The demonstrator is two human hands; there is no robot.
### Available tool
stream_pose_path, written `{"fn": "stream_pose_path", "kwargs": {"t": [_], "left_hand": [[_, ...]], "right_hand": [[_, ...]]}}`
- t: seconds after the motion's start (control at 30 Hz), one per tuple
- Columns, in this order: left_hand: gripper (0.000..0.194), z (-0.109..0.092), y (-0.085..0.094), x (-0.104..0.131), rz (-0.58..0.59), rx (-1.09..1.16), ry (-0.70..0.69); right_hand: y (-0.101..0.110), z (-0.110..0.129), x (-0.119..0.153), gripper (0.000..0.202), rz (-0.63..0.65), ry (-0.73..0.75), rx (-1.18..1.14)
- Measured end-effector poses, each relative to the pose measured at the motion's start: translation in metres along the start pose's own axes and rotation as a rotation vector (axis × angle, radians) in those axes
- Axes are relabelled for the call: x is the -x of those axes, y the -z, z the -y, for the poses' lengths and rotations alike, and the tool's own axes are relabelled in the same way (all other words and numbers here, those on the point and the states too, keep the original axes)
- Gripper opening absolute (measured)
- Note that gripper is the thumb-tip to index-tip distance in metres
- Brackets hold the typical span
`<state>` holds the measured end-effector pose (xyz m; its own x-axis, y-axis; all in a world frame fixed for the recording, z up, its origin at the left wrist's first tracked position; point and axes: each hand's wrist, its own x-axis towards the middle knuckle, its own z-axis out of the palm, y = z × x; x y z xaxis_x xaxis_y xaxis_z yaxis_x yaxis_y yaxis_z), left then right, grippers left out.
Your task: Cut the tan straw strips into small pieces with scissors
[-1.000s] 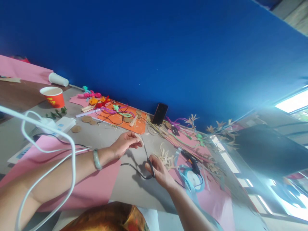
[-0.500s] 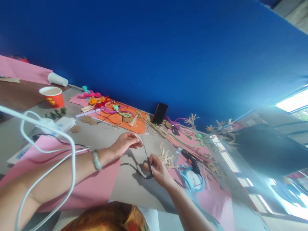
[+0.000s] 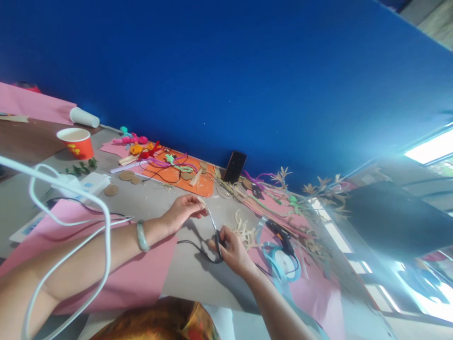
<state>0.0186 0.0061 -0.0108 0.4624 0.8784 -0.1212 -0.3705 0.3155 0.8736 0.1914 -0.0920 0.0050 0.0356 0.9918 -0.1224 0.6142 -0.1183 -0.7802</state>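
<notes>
Above the grey table (image 3: 191,283), my left hand (image 3: 186,212) pinches a small pale strip (image 3: 202,202) between thumb and fingertips. My right hand (image 3: 231,249) is wrapped round the handles of black-handled scissors (image 3: 214,226). The blades point up and away, and their tips are at the strip beside my left fingertips. Whether the blades touch the strip is too small to tell. Curled pale strips (image 3: 244,230) lie just beyond my right hand.
Nearby are a glue gun (image 3: 281,233), blue ribbon roll (image 3: 285,264), phone (image 3: 235,166), orange sheet (image 3: 170,177) with pipe cleaners, dried stems (image 3: 279,212), and a red cup (image 3: 76,144). A white cable (image 3: 107,236) loops before my left forearm.
The scissor blades have turned slightly and look closer together, with their flat side catching more light. My right fingers have shifted a little on the handles; my left hand holds nearly still.
</notes>
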Motion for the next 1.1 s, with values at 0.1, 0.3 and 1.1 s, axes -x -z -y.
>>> {"fn": "stream_pose_path", "kwargs": {"t": [0.1, 0.3, 1.1], "left_hand": [[0.020, 0.000, 0.000, 0.000, 0.000, -0.001, 0.000], [0.020, 0.002, 0.001, -0.001, -0.001, -0.004, -0.002], [0.021, 0.001, 0.002, -0.001, -0.011, -0.031, 0.001]], "right_hand": [[0.000, 0.001, 0.000, 0.033, 0.005, -0.002, -0.002], [-0.001, -0.001, -0.002, 0.034, 0.003, -0.025, -0.025], [0.005, -0.015, -0.006, 0.041, -0.038, 0.004, -0.178]]}}
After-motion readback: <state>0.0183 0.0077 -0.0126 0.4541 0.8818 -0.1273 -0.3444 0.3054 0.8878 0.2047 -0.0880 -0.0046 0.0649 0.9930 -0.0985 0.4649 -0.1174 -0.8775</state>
